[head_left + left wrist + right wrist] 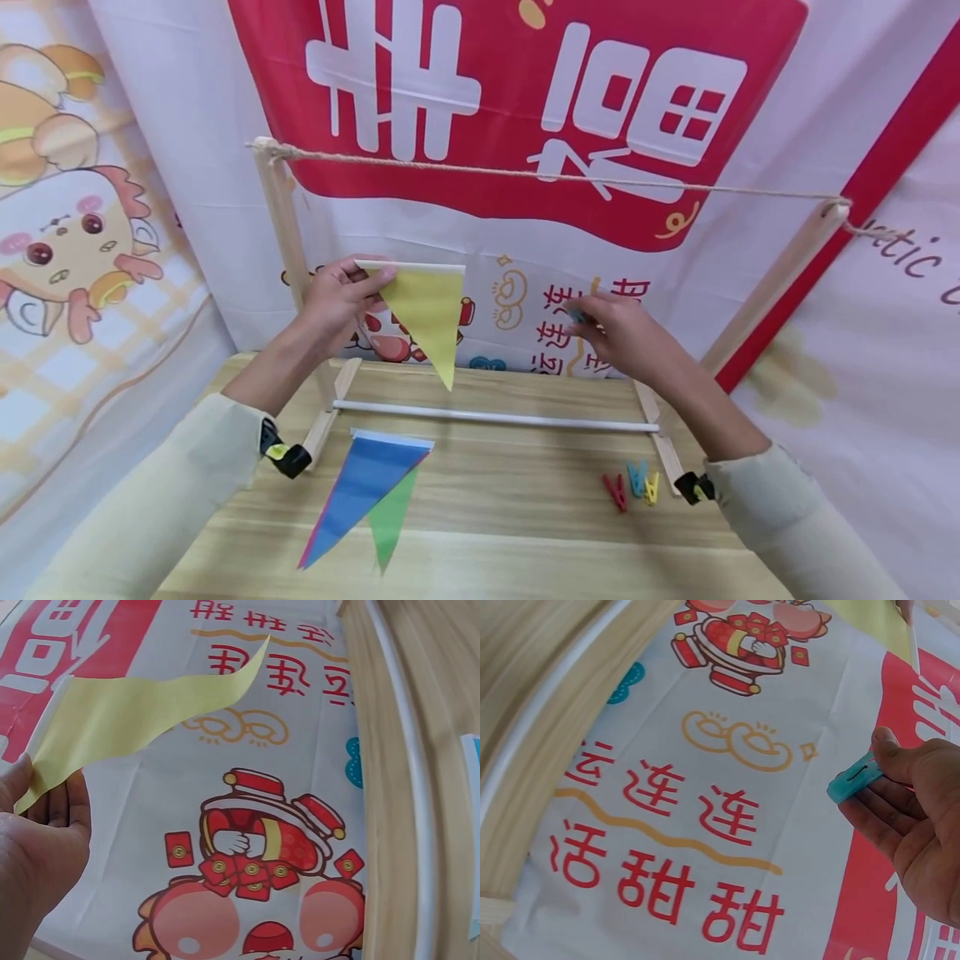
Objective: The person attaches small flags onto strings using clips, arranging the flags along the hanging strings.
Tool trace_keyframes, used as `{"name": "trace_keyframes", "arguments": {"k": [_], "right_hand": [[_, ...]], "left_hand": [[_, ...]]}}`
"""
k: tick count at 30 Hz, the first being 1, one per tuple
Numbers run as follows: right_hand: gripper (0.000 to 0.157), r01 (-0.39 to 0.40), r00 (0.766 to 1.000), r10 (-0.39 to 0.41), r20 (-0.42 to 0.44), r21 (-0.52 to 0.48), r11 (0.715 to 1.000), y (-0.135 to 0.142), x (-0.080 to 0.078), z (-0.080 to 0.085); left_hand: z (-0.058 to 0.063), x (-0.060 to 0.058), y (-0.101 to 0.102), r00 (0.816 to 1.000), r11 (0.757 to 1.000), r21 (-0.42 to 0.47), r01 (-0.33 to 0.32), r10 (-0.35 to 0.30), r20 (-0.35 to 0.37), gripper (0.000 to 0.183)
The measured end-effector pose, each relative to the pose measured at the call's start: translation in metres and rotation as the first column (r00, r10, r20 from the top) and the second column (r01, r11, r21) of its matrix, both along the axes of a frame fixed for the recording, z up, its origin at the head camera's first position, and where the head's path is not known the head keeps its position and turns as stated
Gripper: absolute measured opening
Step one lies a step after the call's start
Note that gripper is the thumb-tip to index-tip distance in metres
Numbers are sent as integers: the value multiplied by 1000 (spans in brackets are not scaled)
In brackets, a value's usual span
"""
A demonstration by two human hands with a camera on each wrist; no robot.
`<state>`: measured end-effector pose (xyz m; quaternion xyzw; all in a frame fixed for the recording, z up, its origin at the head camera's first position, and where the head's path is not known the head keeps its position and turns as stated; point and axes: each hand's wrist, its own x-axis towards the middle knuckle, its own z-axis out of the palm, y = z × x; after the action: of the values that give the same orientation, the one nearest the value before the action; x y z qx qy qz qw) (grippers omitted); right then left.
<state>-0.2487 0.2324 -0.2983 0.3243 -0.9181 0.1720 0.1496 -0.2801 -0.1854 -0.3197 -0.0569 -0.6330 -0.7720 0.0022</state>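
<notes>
My left hand [335, 302] pinches a yellow triangular pennant [429, 312] by the left end of its pale top band, and the point hangs down. The left wrist view shows the same pennant [135, 716] with its tip bent. Between thumb and fingers of my right hand [626, 329] is a teal clothespin [855, 778], seen best in the right wrist view. Both hands are below a twine line [465, 169] tied between two wooden posts. On the table lie a blue pennant [367, 479] and a green pennant [392, 521], partly overlapping, with a thin pink edge showing beneath.
Red [615, 492], blue [637, 479] and yellow [652, 489] clothespins lie at the table's right. A white rod [495, 416] joins the frame's wooden feet. The left post [281, 221] and right post [780, 283] flank the hands. Printed cloth hangs behind.
</notes>
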Motion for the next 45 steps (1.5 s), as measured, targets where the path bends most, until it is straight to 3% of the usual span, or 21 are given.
{"name": "trace_keyframes", "arguments": {"k": [10, 17, 22, 35, 45], "right_hand": [[37, -40, 999, 39, -23, -51, 998, -12, 0, 20], [40, -62, 997, 57, -59, -75, 995, -24, -2, 37], [41, -73, 995, 67, -77, -78, 994, -31, -2, 49], [46, -111, 993, 104, -47, -183, 977, -54, 6, 73], [47, -210, 974, 183, -134, -228, 951, -75, 7, 94]], "left_hand": [[14, 2, 1, 1000, 999, 38, -1, 2, -20, 52], [26, 2, 1, 998, 1000, 16, -22, 23, -61, 43], [33, 3, 1, 996, 998, 57, -29, 34, -82, 40], [42, 10, -3, 996, 989, 150, -1, 15, -93, 56], [55, 9, 1, 988, 980, 199, 5, 26, -155, 58]]}}
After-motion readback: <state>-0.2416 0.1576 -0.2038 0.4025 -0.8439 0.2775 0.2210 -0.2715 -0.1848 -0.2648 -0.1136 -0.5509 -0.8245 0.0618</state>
